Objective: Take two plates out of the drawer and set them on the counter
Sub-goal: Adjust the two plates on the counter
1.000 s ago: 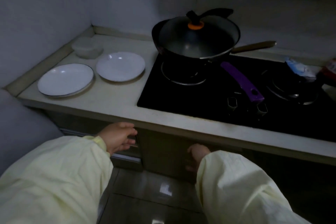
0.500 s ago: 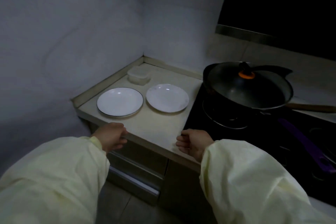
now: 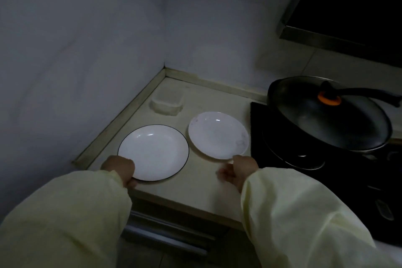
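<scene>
Head view, dim light: two round white ceramic plates lie flat on the pale stone counter (image 3: 191, 183), both left of the black glass hob (image 3: 326, 180). The black-rimmed white plate (image 3: 153, 152) sits farther from the hob; the plain white plate with a faint pattern (image 3: 218, 134) lies just beside the hob's edge. The left hand (image 3: 119, 168) is curled over the black-rimmed plate's near rim, probably to steady or square it. The right hand (image 3: 239, 169), loosely half-open and holding nothing, touches or nearly touches the patterned plate's near edge. The drawer front (image 3: 165, 230) below looks closed. The task appears essentially complete.
</scene>
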A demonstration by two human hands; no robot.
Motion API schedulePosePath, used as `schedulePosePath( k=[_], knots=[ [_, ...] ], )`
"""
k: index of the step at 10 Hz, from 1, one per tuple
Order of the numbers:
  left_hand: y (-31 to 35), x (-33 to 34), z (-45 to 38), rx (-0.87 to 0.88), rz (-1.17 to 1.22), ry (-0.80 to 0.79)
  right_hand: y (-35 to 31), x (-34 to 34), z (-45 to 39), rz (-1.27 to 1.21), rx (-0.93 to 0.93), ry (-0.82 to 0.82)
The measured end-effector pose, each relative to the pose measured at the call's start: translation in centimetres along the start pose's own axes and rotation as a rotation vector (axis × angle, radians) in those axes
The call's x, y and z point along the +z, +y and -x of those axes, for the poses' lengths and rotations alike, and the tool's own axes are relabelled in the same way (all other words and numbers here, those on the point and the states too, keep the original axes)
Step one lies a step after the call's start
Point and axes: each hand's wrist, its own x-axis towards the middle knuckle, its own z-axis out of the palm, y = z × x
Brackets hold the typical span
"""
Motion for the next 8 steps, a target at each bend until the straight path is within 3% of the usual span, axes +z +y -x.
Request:
schedulePosePath(
  k=[2,5,8],
  knots=[
    [-1.2,-0.2,-2.9,-0.102,0.041,-0.053,-0.2,1.6,-2.7,-0.2,0.034,0.121],
    [-0.1,0.2,-5.2,-0.148,0.2,-0.04,1.0,0.3,-3.4,-0.043,-0.006,0.113],
    [1.6,0.8,-5.7,-0.004,0.134,-0.017,2.4,0.1,-1.9,-0.165,-0.056,0.159]
  ],
)
